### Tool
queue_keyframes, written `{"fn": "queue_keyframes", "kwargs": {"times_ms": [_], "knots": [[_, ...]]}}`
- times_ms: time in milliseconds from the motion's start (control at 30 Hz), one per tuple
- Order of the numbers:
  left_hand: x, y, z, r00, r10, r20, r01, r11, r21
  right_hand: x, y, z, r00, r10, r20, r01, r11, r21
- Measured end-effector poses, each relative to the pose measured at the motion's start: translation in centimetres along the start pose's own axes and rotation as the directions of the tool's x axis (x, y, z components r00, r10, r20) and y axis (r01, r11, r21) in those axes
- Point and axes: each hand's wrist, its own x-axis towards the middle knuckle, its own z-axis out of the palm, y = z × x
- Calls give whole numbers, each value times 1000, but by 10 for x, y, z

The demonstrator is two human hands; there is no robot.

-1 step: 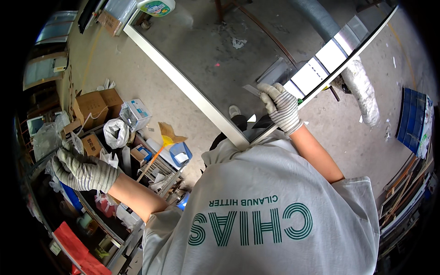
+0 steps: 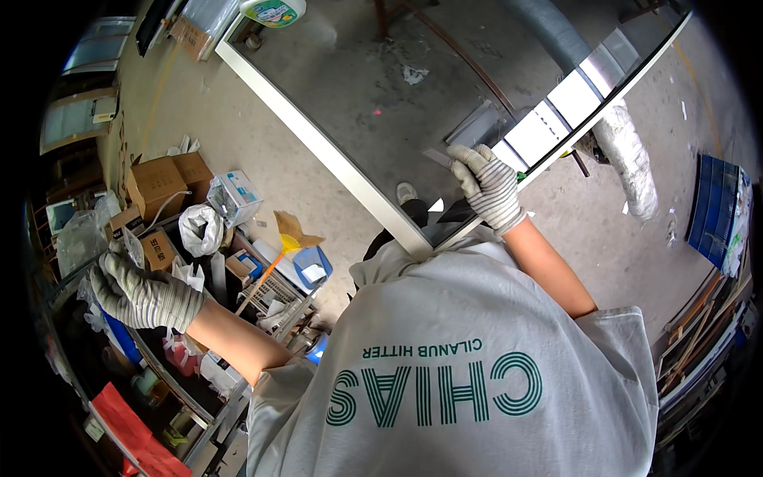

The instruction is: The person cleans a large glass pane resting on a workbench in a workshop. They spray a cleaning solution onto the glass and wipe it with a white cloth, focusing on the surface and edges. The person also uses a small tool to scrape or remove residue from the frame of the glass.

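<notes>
A large dark glass panel [image 2: 358, 103] in a white frame [image 2: 318, 149] lies in front of me, its near corner against my shirt. My right hand [image 2: 489, 189], in a striped knit glove, is over the panel's near right side, wrist across the frame. Its fingers are curled together; what they grip is hidden. A thin clear strip [image 2: 435, 157] shows right beside the fingertips. My left hand [image 2: 145, 296], also gloved, reaches out to the left above a cluttered cart [image 2: 191, 389]. Its fingers are half bent and apart, with nothing visible in them, close to a small cardboard box [image 2: 159, 251].
A plastic bottle [image 2: 274, 11] stands at the panel's far left corner. Cardboard boxes [image 2: 156, 188], a white plastic bag [image 2: 200, 230], a broom [image 2: 292, 235] and a blue dustpan [image 2: 312, 268] crowd the left. Blue panels [image 2: 710, 208] and a wrapped roll [image 2: 628, 159] are at right.
My left hand has risen very slightly over the cart. A pale cord on the cardboard boxes has shifted. My right hand and the panel look the same.
</notes>
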Motion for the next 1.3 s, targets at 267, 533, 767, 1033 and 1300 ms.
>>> {"fn": "queue_keyframes", "kwargs": {"times_ms": [267,533,767,1033,1300], "knots": [[-64,-128,-29,537,-658,527,446,752,485,-1,2,2,998,62,28,-61,997,-40],[-128,-120,34,626,-229,746,-434,692,577,-2,7,9,1000,15,-18,-17,993,-113],[-177,-111,109,287,150,946,-660,747,82,-5,12,16,998,45,-35,-51,984,-168],[-234,-98,102,-74,267,961,-518,813,-265,-3,9,12,993,99,-70,-112,970,-214],[-210,-46,105,109,231,967,-18,973,-230,-3,6,8,993,89,-80,-103,974,-200]]}}
